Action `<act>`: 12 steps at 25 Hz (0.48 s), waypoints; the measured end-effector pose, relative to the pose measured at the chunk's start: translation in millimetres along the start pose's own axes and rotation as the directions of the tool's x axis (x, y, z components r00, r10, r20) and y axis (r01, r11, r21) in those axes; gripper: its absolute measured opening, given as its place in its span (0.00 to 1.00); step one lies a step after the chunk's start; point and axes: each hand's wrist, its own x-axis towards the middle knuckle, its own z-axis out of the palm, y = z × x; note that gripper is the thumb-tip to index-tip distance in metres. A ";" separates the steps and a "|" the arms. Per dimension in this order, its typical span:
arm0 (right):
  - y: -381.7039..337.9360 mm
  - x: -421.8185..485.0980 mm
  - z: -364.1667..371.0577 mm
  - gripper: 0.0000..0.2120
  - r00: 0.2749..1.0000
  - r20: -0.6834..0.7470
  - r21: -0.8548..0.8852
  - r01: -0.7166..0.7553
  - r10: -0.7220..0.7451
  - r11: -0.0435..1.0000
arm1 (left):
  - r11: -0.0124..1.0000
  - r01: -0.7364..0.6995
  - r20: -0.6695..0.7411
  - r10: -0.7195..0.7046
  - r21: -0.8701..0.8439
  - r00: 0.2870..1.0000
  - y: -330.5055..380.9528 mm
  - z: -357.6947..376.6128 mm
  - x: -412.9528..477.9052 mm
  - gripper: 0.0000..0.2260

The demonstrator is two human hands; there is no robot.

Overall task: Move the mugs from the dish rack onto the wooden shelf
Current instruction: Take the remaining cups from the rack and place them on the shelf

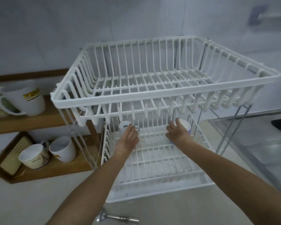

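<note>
Two mugs on dish rack (152, 98) lower tier, under upper basket. Your left hand (128, 137) fingers curl at left mug (124, 125) handle; right hand (178, 132) wraps right mug (185, 125). Likely light, rigid, slick. Headroom tight: draw mugs forward, then left to wooden shelf (39, 122).

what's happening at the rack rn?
A person reaches both hands into the lower tier of the white dish rack. The left hand is at a white mug, the right hand on a white-and-blue mug. Neither mug looks lifted yet. Three mugs already sit on the wooden shelf; the top tier is empty.
</note>
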 end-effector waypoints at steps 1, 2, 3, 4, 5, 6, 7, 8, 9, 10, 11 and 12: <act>-2.3 6.1 2.0 0.26 1.000 0.020 -0.064 0.005 -0.003 0.998 | 0.998 -0.023 0.003 0.023 0.057 1.000 -0.2 4.1 5.7 0.24; -6.1 10.1 3.9 0.27 0.999 0.034 -0.115 -0.004 0.008 0.993 | 0.994 -0.047 0.013 0.046 0.101 0.999 -0.9 7.9 10.2 0.25; -10.1 12.8 6.4 0.29 0.999 0.040 -0.166 -0.022 0.029 0.986 | 0.989 -0.068 0.027 0.065 0.133 0.998 -1.5 12.3 14.7 0.26; -13.7 14.4 8.5 0.33 0.997 0.050 -0.223 -0.038 0.050 0.974 | 0.985 -0.080 0.042 0.075 0.154 0.996 -1.7 16.1 18.8 0.27; -16.2 16.3 9.6 0.37 0.995 0.073 -0.271 -0.048 0.070 0.961 | 0.982 -0.086 0.050 0.079 0.169 0.996 -2.5 18.9 22.1 0.28; -17.5 18.2 9.2 0.40 0.992 0.096 -0.295 -0.049 0.081 0.954 | 0.980 -0.086 0.044 0.080 0.179 0.996 -4.7 20.9 23.8 0.28; -18.7 20.8 9.3 0.40 0.993 0.091 -0.285 -0.051 0.080 0.957 | 0.981 -0.079 0.037 0.074 0.180 0.997 -5.6 24.4 25.1 0.28; -19.5 23.9 10.6 0.38 0.993 0.080 -0.262 -0.058 0.081 0.963 | 0.983 -0.068 0.042 0.062 0.169 0.997 -6.0 27.6 25.7 0.26; -18.6 25.7 11.2 0.36 0.994 0.066 -0.233 -0.072 0.089 0.970 | 0.984 -0.072 0.040 0.066 0.163 0.997 -7.9 29.2 25.9 0.24; -16.6 25.8 12.4 0.34 0.993 0.053 -0.201 -0.093 0.106 0.975 | 0.983 -0.090 0.028 0.086 0.161 0.996 -10.2 31.0 25.6 0.23; -12.7 24.0 12.9 0.32 0.990 0.032 -0.159 -0.127 0.134 0.979 | 0.986 -0.098 0.007 0.098 0.137 0.995 -12.1 30.2 23.7 0.22; -8.7 20.6 12.8 0.30 0.984 0.018 -0.107 -0.172 0.175 0.979 | 0.992 -0.073 -0.046 0.078 0.101 0.996 -13.6 25.6 20.3 0.22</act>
